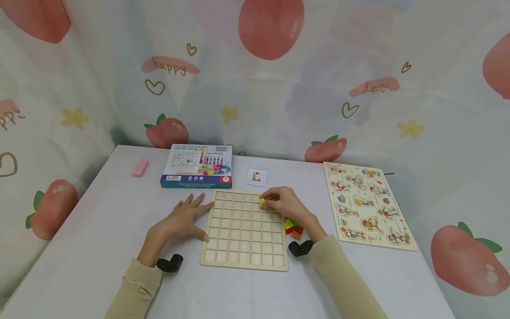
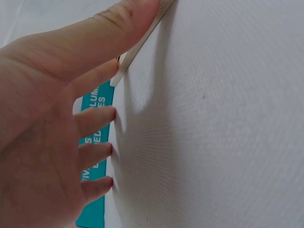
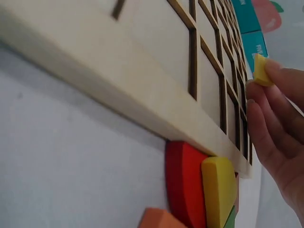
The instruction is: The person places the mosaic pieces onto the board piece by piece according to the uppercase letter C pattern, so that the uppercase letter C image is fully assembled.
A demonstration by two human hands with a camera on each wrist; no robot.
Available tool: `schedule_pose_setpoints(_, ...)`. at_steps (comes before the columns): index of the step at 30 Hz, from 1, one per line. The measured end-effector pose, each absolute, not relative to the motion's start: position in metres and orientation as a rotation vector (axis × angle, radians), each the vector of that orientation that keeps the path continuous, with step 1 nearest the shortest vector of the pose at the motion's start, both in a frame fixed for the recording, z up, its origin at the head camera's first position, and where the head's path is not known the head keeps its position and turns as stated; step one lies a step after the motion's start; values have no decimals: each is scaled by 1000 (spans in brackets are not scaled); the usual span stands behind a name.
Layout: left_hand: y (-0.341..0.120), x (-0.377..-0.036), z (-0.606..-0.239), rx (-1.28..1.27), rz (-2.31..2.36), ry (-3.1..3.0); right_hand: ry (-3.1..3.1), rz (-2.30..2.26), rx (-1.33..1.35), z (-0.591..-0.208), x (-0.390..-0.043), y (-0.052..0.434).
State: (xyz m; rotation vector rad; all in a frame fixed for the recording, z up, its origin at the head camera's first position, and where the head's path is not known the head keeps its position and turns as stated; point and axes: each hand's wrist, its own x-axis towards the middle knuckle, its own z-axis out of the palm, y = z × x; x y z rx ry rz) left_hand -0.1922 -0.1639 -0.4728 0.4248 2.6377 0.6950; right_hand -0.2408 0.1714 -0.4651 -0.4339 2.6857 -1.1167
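Observation:
A wooden grid board [image 1: 239,235] with square cells lies flat on the table. My right hand [image 1: 284,204] pinches a small yellow block [image 3: 261,71] between thumb and fingers, over the board's upper right cells. The left hand [image 1: 183,218] spreads its fingers at the board's left edge, with thumb and index fingertip at the rim; in the left wrist view the other fingertips [image 2: 112,148] reach down to the white tabletop. Beside the board's right edge sits a small pile of blocks: a red block [image 3: 185,185], a yellow block [image 3: 219,190], an orange block [image 1: 296,235] and some green.
Behind the board stands a flat box of beads [image 1: 197,170], with a small pattern card [image 1: 256,177] to its right. A pink block [image 1: 140,168] lies at the back left. On the right is a wooden picture puzzle board [image 1: 366,206]. Printed cloth hangs behind the table.

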Motion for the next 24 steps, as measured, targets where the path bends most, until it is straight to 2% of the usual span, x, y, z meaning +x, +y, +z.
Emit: schedule_pose_setpoints(24, -165, -191, -472, 420, 703, 2638, 2720, -967, -599, -469, -245, 150)
